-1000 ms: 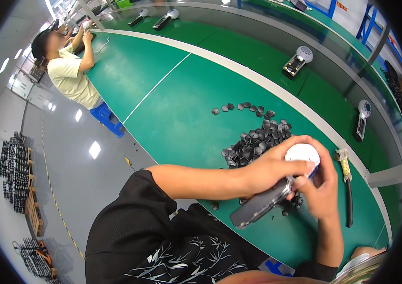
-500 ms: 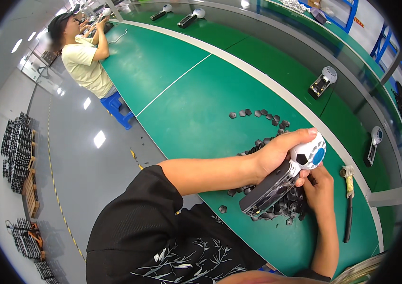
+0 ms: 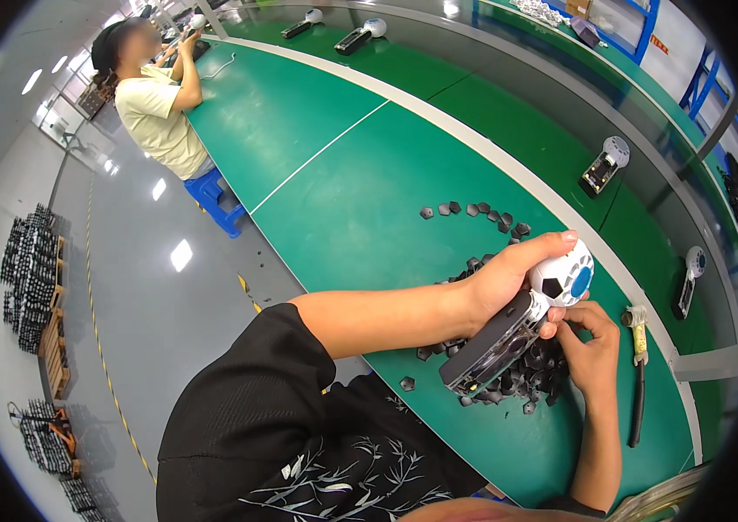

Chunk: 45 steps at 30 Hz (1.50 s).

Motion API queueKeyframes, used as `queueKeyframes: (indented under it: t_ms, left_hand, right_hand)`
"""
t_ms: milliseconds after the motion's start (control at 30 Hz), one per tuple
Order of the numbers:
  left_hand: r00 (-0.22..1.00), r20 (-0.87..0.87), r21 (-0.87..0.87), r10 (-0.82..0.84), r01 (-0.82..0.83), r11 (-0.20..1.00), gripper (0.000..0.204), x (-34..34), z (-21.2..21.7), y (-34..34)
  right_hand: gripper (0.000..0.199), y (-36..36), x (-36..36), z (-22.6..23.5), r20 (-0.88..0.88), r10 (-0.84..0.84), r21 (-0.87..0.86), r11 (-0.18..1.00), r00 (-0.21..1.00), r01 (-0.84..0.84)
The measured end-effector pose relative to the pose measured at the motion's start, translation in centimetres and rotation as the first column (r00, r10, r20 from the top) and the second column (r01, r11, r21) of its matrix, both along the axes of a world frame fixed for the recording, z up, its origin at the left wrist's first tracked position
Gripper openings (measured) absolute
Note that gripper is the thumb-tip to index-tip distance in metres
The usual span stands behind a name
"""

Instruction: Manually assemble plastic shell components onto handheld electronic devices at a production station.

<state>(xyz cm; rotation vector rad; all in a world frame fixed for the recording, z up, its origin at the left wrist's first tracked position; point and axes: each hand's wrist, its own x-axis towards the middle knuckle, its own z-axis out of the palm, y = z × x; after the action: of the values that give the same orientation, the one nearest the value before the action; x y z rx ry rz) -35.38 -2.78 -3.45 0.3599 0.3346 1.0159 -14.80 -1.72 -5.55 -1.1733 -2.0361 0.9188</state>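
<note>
My left hand (image 3: pixel 508 280) is wrapped round a device with a black oblong body (image 3: pixel 492 348) and a white ball-shaped head (image 3: pixel 562 277). The head carries black pentagon patches and a blue disc, and my thumb lies across its top. Close beside the head, my right hand (image 3: pixel 592 346) has its thumb and fingers pinched together. Whatever it may hold is hidden. Below the device lies a heap of black pentagon pieces (image 3: pixel 532 376), partly covered by my hands. Several more pentagon pieces (image 3: pixel 484 209) trail away in a curved line on the green table (image 3: pixel 334 217).
A hammer-like tool (image 3: pixel 638 365) with a wrapped head lies right of my right hand. Beyond the pale rail, a green belt (image 3: pixel 508 122) carries similar devices (image 3: pixel 604 167). A co-worker (image 3: pixel 156 109) sits at the far left side. Stacked black goods (image 3: pixel 31 283) stand on pallets.
The devices on the belt have shifted rightward and toward me. My right hand has risen slightly beside the ball head. My left hand and its device have barely moved. The co-worker's head has turned.
</note>
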Motion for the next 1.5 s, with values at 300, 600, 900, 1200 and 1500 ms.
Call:
queueKeyframes:
  t_ms: [300,600,900,1200,1500]
  left_hand:
    - [0.999,0.019,-0.053,0.048,-0.047,0.997,0.049,-1.4,1.0,0.1]
    - [0.957,-0.235,-0.064,0.168,-0.188,0.980,0.040,-0.9,0.1,0.0]
    - [0.842,-0.505,0.100,0.188,-0.159,0.982,0.039,1.8,-0.3,-2.4]
    - [0.707,-0.620,0.316,0.340,-0.171,0.933,0.052,4.3,-0.3,-3.8]
    - [0.756,-0.590,0.277,0.283,-0.140,0.951,0.053,3.3,-0.7,-3.4]
  right_hand:
    - [0.015,-0.2,-1.4,1.7,-0.115,-0.165,-0.316,0.941,0.979,0.122]
    - [0.016,0.9,-1.5,4.1,-0.357,-0.027,-0.191,0.980,0.934,-0.045]
    - [0.009,-1.1,-1.1,5.6,-0.540,-0.326,-0.668,0.727,0.776,-0.159]
    - [0.011,-1.9,0.2,4.4,-0.593,-0.361,-0.723,0.632,0.720,-0.280]
    - [0.036,-2.5,-1.0,3.8,-0.655,-0.391,-0.690,0.657,0.647,-0.302]
